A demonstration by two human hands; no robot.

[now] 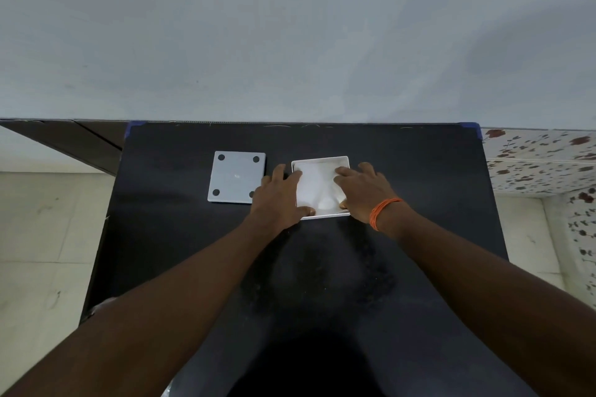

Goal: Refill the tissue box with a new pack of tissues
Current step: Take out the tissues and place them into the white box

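Note:
A square white tissue box (322, 158) lies open on the black table, with white tissues (317, 185) filling its inside. My left hand (279, 195) rests on the box's left side, fingers over the rim and on the tissues. My right hand (362, 190), with an orange thread band at the wrist, presses flat on the tissues at the right side of the box. The box's grey base panel (237, 177), with four dark round feet, lies flat on the table to the left of the box, close to my left hand.
The black table (419, 187) stands against a pale wall; its far corners carry blue tape. Light floor tiles show to the left, and a flowered tile surface (541, 161) lies to the right.

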